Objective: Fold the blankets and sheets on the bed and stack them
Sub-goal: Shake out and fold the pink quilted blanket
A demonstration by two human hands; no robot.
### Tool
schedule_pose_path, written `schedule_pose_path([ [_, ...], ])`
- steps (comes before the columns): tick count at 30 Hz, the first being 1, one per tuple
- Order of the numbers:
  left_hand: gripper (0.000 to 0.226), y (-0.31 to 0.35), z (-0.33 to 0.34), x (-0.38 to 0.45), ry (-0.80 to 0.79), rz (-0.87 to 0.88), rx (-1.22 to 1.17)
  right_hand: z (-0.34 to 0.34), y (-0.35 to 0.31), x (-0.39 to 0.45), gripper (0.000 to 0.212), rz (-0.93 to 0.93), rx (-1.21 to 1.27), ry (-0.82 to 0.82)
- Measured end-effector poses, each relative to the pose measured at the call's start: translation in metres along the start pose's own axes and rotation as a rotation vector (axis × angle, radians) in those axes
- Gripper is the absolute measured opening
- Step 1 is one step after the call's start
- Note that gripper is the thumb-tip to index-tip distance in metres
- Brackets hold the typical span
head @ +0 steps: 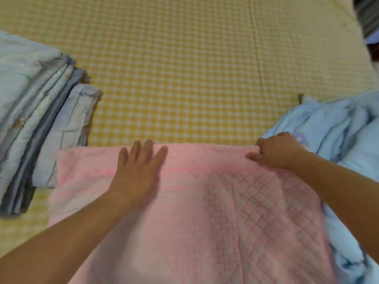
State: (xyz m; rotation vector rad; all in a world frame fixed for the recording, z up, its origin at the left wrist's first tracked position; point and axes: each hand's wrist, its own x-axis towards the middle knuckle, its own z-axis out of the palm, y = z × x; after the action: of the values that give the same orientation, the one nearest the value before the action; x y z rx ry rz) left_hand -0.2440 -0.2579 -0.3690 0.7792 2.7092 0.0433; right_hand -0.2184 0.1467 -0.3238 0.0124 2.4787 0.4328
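Observation:
A pink quilted blanket (pixel 205 212) lies folded flat on the bed in front of me, its far edge running straight across. My left hand (pixel 137 171) rests flat on it near that far edge, fingers straight and spread. At the blanket's far right corner my right hand (pixel 276 150) pinches the edge, fingers curled round the fabric. A stack of folded pale blue and grey sheets (pixel 34 111) sits on the left. A crumpled light blue sheet (pixel 338 130) lies unfolded on the right, partly under my right forearm.
The bed is covered with a yellow checked sheet (pixel 184 68) that stretches away beyond the blanket. At the top right the bed's edge meets a dark striped thing (pixel 369 15).

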Motion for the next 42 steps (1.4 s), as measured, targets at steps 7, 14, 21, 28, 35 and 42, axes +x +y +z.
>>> schedule_pose_path([
  [7, 0.098, 0.007, 0.041, 0.003, -0.166, -0.056, -0.042, -0.020, 0.014, -0.051, 0.038, -0.156, 0.272, -0.381],
  [14, 0.089, 0.004, 0.025, 0.005, -0.256, -0.058, -0.047, -0.018, 0.009, -0.009, 0.020, 0.088, -0.107, -0.289],
  [21, 0.082, 0.014, 0.020, 0.009, -0.292, -0.080, 0.020, -0.033, -0.036, -0.061, 0.028, -0.018, -0.068, -0.293],
  [28, 0.080, 0.017, 0.017, 0.008, -0.324, -0.099, 0.025, -0.008, -0.015, -0.063, 0.030, 0.175, 0.096, -0.214],
  [35, 0.078, 0.034, 0.016, -0.006, -0.146, -0.127, 0.058, 0.002, -0.027, -0.045, 0.032, 0.187, -0.016, 0.408],
  [42, 0.062, 0.072, 0.063, -0.131, -0.030, -0.079, -0.083, 0.095, -0.124, -0.110, 0.065, -0.032, 0.422, 0.338],
])
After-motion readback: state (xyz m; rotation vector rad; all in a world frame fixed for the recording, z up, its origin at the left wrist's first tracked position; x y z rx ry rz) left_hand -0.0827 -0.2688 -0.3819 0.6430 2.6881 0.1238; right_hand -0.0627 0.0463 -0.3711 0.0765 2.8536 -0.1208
